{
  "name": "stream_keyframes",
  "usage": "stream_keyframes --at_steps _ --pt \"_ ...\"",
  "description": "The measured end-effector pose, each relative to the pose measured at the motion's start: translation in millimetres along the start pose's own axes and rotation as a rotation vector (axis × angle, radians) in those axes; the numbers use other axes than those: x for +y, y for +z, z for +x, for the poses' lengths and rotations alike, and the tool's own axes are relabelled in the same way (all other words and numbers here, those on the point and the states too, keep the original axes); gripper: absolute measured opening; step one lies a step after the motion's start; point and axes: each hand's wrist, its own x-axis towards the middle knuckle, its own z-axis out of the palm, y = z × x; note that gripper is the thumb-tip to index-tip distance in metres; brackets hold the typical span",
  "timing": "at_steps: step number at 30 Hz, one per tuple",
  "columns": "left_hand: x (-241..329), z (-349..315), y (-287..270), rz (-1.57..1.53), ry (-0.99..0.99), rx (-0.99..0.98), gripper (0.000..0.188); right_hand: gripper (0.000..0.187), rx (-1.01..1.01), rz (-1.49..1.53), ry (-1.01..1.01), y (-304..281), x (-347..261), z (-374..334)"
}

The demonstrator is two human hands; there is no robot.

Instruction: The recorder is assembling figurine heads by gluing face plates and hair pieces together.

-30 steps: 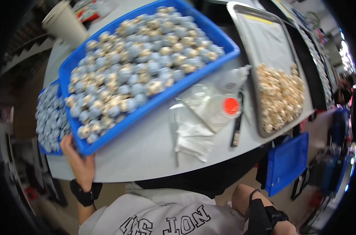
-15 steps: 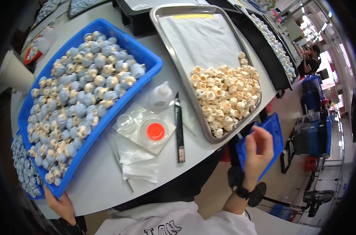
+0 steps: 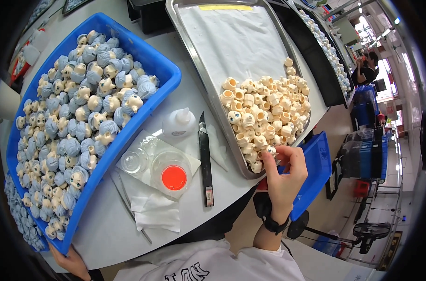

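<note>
My right hand point(image 3: 285, 177) is over the near end of a metal tray point(image 3: 254, 176). Its thumb and index finger pinch a small cream doll face piece point(image 3: 271, 150) with painted eyes. Around it lie many hollow cream face pieces point(image 3: 264, 105), heaped on white paper. My left hand point(image 3: 71, 265) rests against the lower corner of a blue plastic bin point(image 3: 89, 185); its fingers are partly hidden behind the bin. Doll heads point(image 3: 70, 145) with grey-blue hair and cream faces fill that bin.
Between bin and tray lie a white squeeze bottle point(image 3: 179, 122), a black craft knife point(image 3: 205, 164), a clear cup with red inside point(image 3: 174, 177), a small clear dish point(image 3: 134, 160) and folded tissue point(image 3: 156, 213). Another blue bin point(image 3: 316, 171) stands below the table edge.
My right hand has moved left and up from beside the tray onto its near pieces, closing on one. The view has shifted slightly; my left hand stays by the bin corner.
</note>
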Motion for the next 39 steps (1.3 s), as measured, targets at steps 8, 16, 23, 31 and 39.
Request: stream_keyframes --at_steps 8,16,23,31,39 --pt "-28 -5 -2 -0.216 -0.128 -0.012 0.024 0.022 0.034 0.096 0.024 0 1 -4" --pt "75 32 -86 -2.133 -0.399 -0.64 0.03 0.023 0.109 0.493 0.146 -15 11 -21" --pt "190 40 -81 -2.289 -1.129 -1.556 0.05 0.026 -0.741 1.295 -0.288 -16 -127 -44" --pt "208 36 -52 -2.381 -0.938 -1.594 0.038 0.026 -0.858 1.186 -0.093 -6 -111 -76" --pt "200 42 -42 -2.026 -0.041 -1.448 0.041 0.027 -0.68 1.103 -0.261 4 -124 -67"
